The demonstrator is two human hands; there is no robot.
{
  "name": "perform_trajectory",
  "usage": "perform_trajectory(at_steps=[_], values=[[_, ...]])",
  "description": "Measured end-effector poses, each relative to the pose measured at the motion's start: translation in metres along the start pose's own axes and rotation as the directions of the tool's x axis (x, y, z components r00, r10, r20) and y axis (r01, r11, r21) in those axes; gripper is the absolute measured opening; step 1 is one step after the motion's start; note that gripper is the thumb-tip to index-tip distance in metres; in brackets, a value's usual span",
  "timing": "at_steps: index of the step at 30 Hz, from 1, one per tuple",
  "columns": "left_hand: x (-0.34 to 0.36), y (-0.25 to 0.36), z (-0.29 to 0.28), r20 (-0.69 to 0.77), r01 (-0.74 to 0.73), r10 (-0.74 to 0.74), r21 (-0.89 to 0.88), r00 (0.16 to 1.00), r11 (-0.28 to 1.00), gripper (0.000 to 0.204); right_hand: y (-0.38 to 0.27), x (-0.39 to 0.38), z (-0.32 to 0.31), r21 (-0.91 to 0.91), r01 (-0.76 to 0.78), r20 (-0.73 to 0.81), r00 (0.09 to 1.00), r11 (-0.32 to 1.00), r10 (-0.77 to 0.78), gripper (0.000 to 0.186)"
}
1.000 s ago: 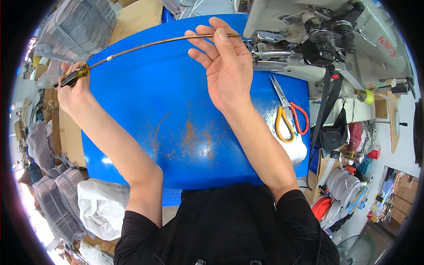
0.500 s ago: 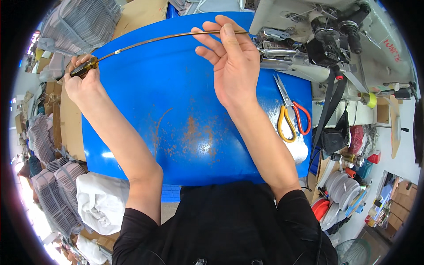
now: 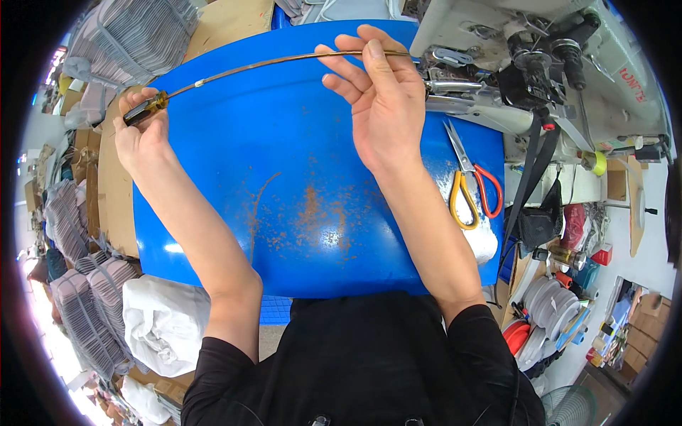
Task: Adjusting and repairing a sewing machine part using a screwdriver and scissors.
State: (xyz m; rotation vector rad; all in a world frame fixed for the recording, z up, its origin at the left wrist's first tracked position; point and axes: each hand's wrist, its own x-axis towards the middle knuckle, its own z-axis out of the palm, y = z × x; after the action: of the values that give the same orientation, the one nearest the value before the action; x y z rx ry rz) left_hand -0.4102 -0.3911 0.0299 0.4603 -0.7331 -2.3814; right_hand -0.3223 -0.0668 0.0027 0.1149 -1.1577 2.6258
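My left hand (image 3: 142,138) grips the dark handle with translucent yellow (image 3: 145,108) of a long, thin metal rod (image 3: 256,65) at the upper left. The rod runs over the blue table (image 3: 234,142), with a small pale piece on it near the handle. My right hand (image 3: 387,106) pinches the rod's far part between thumb and fingers, palm up, beside the sewing machine. Scissors (image 3: 465,195) with yellow and red handles lie to the right on a white patch. Rusty marks speckle the table's middle.
A sewing machine (image 3: 518,64) with hanging black straps fills the upper right. Bundled stacks of grey pieces (image 3: 121,35) stand at upper and lower left, beside a white sack (image 3: 163,323). Cardboard (image 3: 114,199) borders the table's left. Spools (image 3: 554,305) sit at lower right.
Both hands and the rod have shifted to the right and slightly upward. My grip on the handle and rod continues.
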Motion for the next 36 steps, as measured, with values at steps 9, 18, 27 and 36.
perform_trajectory(at_steps=[9, 18, 27, 36], values=[[0.024, -0.002, -0.029, 0.399, 0.331, -0.138, -0.468, 0.906, 0.819, 0.011, 0.001, -0.005, 0.005, 0.047, -0.008, -0.011, 1.0, 0.999, 0.008, 0.029], [-0.031, -0.008, -0.002, 0.095, 0.125, -0.104, -0.262, 0.99, 0.957, 0.024, 0.0, -0.003, 0.005, 0.02, 0.022, -0.057, 0.998, 1.0, -0.021, 0.03], [0.02, 0.007, -0.013, 0.17, 0.198, -0.136, -0.429, 0.976, 0.882, 0.014, -0.003, -0.004, 0.006, 0.065, -0.011, -0.015, 1.0, 0.998, 0.012, 0.031], [-0.021, 0.001, -0.012, 0.388, 0.292, -0.095, -0.491, 0.917, 0.821, 0.014, 0.004, -0.007, 0.007, 0.078, 0.056, -0.05, 0.997, 0.995, -0.052, 0.034]])
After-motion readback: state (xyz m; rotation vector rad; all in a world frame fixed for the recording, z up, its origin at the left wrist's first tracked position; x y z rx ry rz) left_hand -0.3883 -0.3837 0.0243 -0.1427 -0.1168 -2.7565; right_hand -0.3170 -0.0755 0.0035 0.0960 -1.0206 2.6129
